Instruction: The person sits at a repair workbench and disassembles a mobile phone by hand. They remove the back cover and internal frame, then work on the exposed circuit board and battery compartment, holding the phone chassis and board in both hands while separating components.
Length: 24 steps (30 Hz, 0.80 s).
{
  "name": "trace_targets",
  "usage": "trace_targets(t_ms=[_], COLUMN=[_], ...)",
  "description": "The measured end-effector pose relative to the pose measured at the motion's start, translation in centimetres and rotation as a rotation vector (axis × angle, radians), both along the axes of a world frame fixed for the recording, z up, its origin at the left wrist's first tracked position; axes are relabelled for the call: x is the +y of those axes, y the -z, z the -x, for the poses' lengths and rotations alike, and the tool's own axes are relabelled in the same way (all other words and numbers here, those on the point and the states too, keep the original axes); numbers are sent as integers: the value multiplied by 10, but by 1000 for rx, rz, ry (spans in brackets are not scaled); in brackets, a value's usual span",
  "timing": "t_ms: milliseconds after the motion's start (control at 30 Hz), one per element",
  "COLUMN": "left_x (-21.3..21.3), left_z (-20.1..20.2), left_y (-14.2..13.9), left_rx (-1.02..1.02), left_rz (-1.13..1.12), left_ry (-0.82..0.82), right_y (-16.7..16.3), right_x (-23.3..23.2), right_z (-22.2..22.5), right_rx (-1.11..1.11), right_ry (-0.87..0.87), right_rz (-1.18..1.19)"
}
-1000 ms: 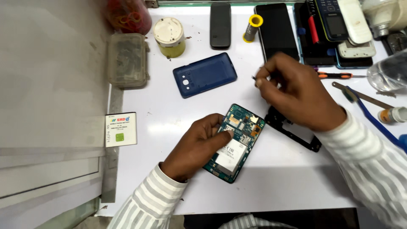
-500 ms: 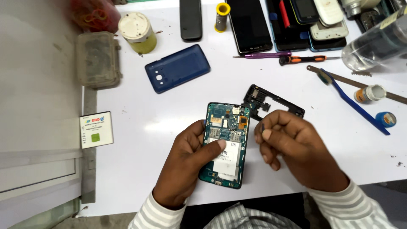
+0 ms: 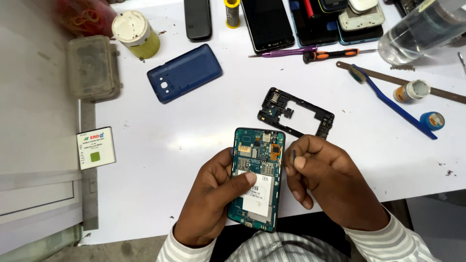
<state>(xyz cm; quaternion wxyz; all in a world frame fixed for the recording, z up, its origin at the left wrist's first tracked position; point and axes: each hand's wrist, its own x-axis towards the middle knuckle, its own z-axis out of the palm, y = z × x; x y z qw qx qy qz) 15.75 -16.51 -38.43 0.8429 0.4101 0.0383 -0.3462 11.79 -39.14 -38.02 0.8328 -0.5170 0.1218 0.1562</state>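
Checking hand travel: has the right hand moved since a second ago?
Yes. The right hand came down from beside the blue plastic back cover, nearer the person, past the black plastic frame.

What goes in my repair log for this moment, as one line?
left hand: holds opened phone | right hand: pinches small dark part | black frame: on table

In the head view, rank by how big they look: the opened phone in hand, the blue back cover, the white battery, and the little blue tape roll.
1. opened phone, though it is nearest the camera
2. blue back cover
3. white battery
4. tape roll
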Motion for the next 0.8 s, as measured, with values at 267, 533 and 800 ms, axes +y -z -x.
trace_targets(t_ms=[267,533,800], left_x=[-8,-14,-15], left_z=[10,13,17], left_y=[-12,-15,-13], left_rx=[-112,-157,-137], left_rz=[-229,-258,-258], left_ry=[-16,-45,-86], right_y=[0,1,0], right_x=[5,7,11], right_z=[4,4,5], right_rx=[87,84,71], right_ry=[14,59,95], right_rz=[51,42,70])
